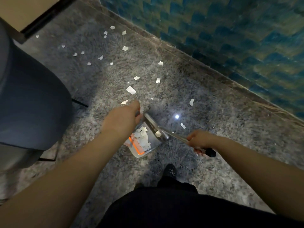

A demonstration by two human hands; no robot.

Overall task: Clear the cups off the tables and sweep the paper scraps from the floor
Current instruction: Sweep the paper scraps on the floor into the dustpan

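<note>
Speckled floor [205, 99], torn white paper scraps [131, 90]

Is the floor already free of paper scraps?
No, many white paper scraps lie on the grey floor beyond the dustpan, which holds only some of them.

A polished, speckled grey stone floor [205, 99] carries everything here, and it gleams with a bright spot of reflected light. White paper scraps [131, 90] lie scattered across it, most of them toward the upper left, a few nearer the stone skirting [189, 63] along the blue wall. A metal dustpan [148, 145] sits low over the floor, with torn paper heaped inside. At the left, thin black chair legs [79, 102] stand on the stone.
</note>
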